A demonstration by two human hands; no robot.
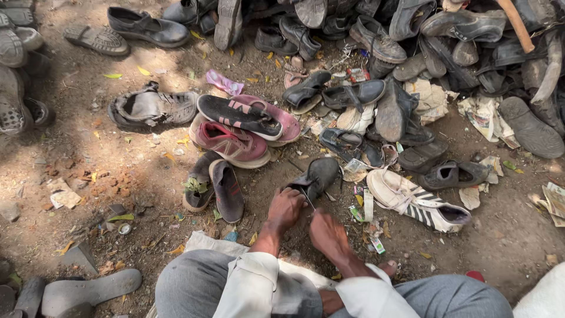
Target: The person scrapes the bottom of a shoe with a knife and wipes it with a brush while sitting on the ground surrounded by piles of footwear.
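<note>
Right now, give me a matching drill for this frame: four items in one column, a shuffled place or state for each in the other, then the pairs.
Things:
1. dark shoe
2. white striped sneaker
3. pink sneakers
4. grey sole

Places or states:
A. lying at the lower left edge of the picture
B. stacked beyond the hands, middle of the ground
C. touched by the left hand, with the right hand close beside it
D. on its side to the right of the hands

Pairs: 1-C, 2-D, 3-B, 4-A

Matt, scuffed leather shoe point(318, 176) — rough, dusty dirt ground point(88, 171)
</note>
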